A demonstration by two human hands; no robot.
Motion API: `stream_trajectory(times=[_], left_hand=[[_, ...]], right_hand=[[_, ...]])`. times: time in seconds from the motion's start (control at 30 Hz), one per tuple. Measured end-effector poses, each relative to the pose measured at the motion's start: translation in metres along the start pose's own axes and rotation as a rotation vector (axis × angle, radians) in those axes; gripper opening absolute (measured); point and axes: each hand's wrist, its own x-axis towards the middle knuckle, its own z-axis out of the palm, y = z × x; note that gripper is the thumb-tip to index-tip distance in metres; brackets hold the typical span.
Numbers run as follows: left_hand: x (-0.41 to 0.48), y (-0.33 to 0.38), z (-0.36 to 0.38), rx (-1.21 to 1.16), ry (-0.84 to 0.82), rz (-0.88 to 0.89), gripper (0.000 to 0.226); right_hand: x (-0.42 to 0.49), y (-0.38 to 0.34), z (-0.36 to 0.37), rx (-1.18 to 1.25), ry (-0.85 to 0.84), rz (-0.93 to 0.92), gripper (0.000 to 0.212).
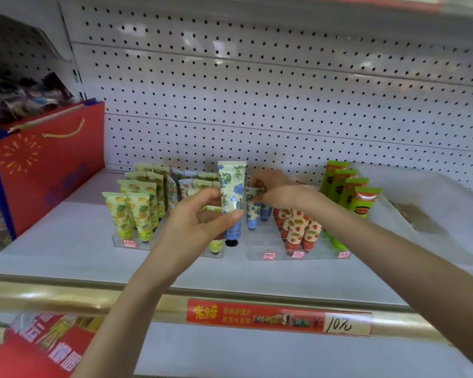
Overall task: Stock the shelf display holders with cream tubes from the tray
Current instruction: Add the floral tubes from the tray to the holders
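Nearest us, the front rail of the shelf carries a red price strip, and both forearms cross over it. Just past the shelf's front edge our L hand holds a blue-flower tube upright, cap down and crimped end up, w/ the thumb on one side and the fingers curled round the lower body. It hangs by the inner ends of the two clear holders, not yet in a slot. The L holder has pineapple tubes along its L side. The R holder has strawberry tubes mid and green tubes at its R end. Further in, our R hand pinches the crimped top of a second blue-flower tube standing in the R holder's L column. We judge these tubes light, soft-walled and glossy, so prob slick, and a hard squeeze would dent them. Best hold looks like a light grip mid-body, or the stiff flat crimp, w/ the hard cap seated first. Toward the far R end lies a white tray-like thing; we can't tell its contents. A red gift bag stands at the L end, and the pegboard runs along the back.
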Motion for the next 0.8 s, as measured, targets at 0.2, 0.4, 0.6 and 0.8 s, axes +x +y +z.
stream_trajectory(times=[0.2,0.4,0.6,0.8], left_hand=[[0.004,0.0,0.003,-0.035,-0.008,0.001,0.02],[0.005,0.0,0.004,-0.013,-0.007,0.002,0.04],[0.006,-0.001,0.008,0.023,-0.026,0.01,0.041],[0.011,0.001,0.019,0.049,-0.033,0.024,0.024]], right_hand=[[0.001,0.002,-0.003,-0.043,-0.017,0.007,0.032],[0.002,0.008,-0.009,0.035,-0.008,-0.063,0.027],[-0.021,0.002,-0.045,0.361,0.193,-0.221,0.013],[-0.069,-0.008,-0.062,0.673,0.07,-0.32,0.032]])
